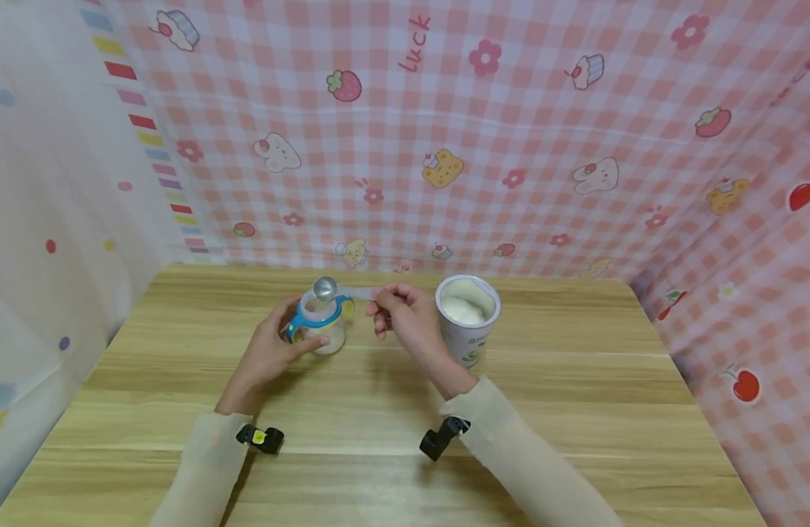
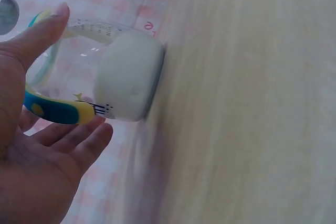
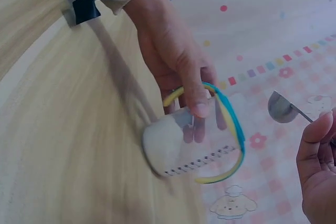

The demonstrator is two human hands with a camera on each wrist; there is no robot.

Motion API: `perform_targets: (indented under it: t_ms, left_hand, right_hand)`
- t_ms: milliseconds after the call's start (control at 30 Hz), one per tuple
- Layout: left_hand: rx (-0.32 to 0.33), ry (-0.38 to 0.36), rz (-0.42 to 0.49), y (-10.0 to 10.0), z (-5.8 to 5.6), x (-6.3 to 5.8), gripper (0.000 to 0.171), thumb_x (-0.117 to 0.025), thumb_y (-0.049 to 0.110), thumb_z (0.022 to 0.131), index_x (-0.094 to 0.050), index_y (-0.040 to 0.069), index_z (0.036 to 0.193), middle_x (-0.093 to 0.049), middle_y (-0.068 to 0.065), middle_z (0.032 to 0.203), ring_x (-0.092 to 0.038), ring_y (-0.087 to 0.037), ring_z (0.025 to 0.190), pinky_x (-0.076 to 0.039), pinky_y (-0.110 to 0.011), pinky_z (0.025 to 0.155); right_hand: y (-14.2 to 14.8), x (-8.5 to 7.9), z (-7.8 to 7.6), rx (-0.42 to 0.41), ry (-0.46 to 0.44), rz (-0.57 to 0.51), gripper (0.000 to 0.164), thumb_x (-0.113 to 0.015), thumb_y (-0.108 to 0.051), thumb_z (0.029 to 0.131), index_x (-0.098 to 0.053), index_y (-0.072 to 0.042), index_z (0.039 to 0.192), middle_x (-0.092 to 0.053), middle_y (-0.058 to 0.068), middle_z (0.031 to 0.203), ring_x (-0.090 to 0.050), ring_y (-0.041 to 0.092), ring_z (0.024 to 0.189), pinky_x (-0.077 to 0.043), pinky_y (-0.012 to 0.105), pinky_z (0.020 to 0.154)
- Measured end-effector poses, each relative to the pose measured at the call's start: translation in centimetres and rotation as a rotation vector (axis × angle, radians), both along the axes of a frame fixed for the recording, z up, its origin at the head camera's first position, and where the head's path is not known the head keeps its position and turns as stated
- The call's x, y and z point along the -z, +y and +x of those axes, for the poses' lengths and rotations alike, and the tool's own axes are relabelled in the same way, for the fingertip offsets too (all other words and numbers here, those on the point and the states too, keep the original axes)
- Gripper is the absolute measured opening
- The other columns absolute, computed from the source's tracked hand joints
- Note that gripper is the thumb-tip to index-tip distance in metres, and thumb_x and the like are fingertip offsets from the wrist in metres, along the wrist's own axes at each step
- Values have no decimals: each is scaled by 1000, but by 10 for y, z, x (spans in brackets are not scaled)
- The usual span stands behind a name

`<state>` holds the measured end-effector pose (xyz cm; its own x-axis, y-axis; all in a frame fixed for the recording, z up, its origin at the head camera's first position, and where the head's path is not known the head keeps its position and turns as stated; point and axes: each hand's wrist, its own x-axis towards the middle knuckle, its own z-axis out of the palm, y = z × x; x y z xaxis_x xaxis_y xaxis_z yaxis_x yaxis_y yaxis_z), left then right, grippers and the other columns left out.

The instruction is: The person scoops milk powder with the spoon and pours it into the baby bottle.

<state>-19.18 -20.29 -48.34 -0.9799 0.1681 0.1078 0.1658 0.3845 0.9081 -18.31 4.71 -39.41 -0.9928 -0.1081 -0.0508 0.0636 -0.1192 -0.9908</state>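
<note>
A clear baby bottle (image 1: 327,339) with a blue and yellow two-handled ring (image 2: 63,109) stands upright on the table. White contents (image 3: 161,144) fill its lower part, and measuring marks run up its side. My left hand (image 1: 277,338) holds it, thumb on the near side and fingers behind. A measuring spoon (image 1: 325,288) with a round metal bowl hangs over the bottle's open mouth. My right hand (image 1: 405,316) pinches its handle (image 1: 357,293); in the right wrist view the spoon's bowl (image 3: 281,108) is apart from the bottle.
An open white tub (image 1: 461,338) of white powder (image 1: 463,310) stands just right of my right hand. The wooden table (image 1: 352,468) ends at a pink checked cloth (image 1: 392,146) behind. Black wrist cameras (image 1: 261,438) sit on both sleeves.
</note>
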Motion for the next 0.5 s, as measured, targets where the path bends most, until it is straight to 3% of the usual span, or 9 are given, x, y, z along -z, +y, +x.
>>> perform_targets:
  t_ms: [233,500]
  left_hand:
    - [10,40,68,-2,2,-12,92,-86,26,86,-32,15,159,-41,-12,160,-37,-32,149,-33,-56,125]
    - [7,98,49,1,0,-32,94,-87,21,84,-32,21,160,-38,-12,162,-33,-32,152,-34,-52,125]
  right_hand:
    - [15,-8,3,-21,40,-13,20,-61,-16,104,-68,1,94,-69,1,72,-56,10,53,-52,22,49]
    - [35,-20,7,-25,91,-35,22,-61,-17,104,-65,3,97,-68,1,73,-56,11,52,-50,22,49]
